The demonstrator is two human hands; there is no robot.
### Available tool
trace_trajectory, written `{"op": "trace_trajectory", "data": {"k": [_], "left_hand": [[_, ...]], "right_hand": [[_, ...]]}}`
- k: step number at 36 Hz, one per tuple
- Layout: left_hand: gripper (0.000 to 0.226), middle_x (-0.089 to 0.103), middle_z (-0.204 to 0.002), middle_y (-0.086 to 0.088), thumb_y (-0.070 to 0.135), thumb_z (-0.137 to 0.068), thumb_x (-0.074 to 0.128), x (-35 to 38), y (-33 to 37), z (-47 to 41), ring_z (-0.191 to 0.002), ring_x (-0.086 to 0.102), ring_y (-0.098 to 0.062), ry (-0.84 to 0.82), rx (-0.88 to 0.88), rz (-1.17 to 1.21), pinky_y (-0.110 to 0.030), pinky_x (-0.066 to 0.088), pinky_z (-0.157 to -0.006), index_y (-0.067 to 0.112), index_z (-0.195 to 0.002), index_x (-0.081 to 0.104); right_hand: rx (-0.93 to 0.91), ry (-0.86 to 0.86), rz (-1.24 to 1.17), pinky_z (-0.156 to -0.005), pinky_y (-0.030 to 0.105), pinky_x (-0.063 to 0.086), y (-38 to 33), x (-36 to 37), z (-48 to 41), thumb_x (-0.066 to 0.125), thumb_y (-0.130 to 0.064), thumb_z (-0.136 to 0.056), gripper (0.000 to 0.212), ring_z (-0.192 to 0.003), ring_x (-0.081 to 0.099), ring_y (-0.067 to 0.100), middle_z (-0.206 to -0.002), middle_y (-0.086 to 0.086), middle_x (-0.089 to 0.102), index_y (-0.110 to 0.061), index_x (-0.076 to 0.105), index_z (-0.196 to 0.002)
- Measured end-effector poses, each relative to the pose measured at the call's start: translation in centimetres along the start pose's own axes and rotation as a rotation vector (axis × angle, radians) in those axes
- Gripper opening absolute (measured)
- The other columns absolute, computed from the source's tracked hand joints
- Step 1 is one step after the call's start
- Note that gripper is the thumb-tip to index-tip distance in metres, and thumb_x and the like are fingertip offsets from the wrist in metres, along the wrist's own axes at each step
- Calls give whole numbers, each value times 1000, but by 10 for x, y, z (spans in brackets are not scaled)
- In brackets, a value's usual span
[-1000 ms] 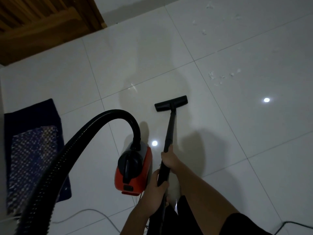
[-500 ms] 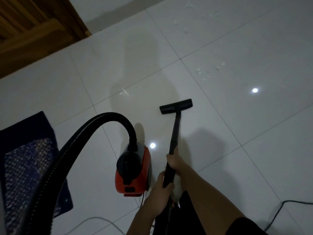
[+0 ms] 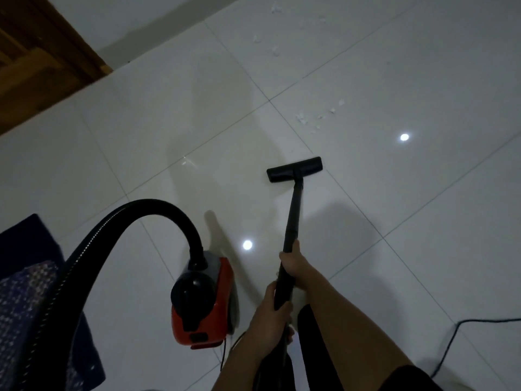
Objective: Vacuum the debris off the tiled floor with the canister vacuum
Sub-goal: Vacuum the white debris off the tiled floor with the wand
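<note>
moved: I've crept the floor head [image 3: 294, 169] closer to nearest debris [image 3: 315, 118], not on it yet | left hand [image 3: 270, 314], right hand [image 3: 293, 263] both grip the wand [image 3: 293, 215] | far-edge scraps [image 3: 275, 49] probably untouched, kinda dim

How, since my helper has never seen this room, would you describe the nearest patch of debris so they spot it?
From the red vacuum, follow the black wand to its flat floor head. Just beyond that head, slightly right, lies a small cluster of white scraps. Unlike the scraps farther off near the wall, it sits left of a bright round light spot.
</note>
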State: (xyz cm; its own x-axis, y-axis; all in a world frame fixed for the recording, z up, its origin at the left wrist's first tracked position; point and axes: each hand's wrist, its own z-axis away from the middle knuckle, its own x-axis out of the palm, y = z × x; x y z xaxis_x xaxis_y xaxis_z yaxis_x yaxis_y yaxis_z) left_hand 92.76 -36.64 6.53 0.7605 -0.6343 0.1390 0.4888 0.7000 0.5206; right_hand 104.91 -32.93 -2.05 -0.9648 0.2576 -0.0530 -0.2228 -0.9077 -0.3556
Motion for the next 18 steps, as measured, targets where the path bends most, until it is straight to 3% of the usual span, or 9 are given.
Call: {"op": "trace_trajectory", "data": {"k": [4, 8, 13, 18], "left_hand": [[39, 53, -65, -4, 11, -95, 44, 14, 18, -16, -48, 52, -13, 19, 3, -4, -28, 45, -50, 29, -129, 38], [34, 53, -67, -4, 15, -97, 45, 31, 38, -32, -48, 52, -13, 26, -6, -8, -27, 45, -50, 31, -127, 40], [31, 56, -66, -2, 17, -96, 47, 55, 61, -52, -50, 53, -11, 53, 1, 7, -27, 44, -53, 31, -123, 44], [31, 57, -57, 3, 10, -97, 44, 71, 82, -70, -47, 54, -10, 51, 54, 26, -23, 44, -50, 29, -122, 42]], "right_hand": [[7, 6, -3, -74, 39, 49, -14, -23, -9, 37, -11, -99, 73, -65, 51, 22, -81, 10, 49, -26, -11, -152], [6, -6, 4, -72, 39, 50, -29, -49, -13, 38, -11, -99, 76, -65, 52, 22, -82, 11, 50, -27, -15, -151], [15, -5, 65, -89, 48, 51, -49, -82, -20, 39, -14, -99, 78, -81, 54, 28, -90, 14, 52, -28, -19, -150], [30, -4, 113, -93, 52, 51, -69, -105, -29, 38, -16, -99, 77, -88, 55, 32, -96, 15, 53, -29, -19, -149]]}}
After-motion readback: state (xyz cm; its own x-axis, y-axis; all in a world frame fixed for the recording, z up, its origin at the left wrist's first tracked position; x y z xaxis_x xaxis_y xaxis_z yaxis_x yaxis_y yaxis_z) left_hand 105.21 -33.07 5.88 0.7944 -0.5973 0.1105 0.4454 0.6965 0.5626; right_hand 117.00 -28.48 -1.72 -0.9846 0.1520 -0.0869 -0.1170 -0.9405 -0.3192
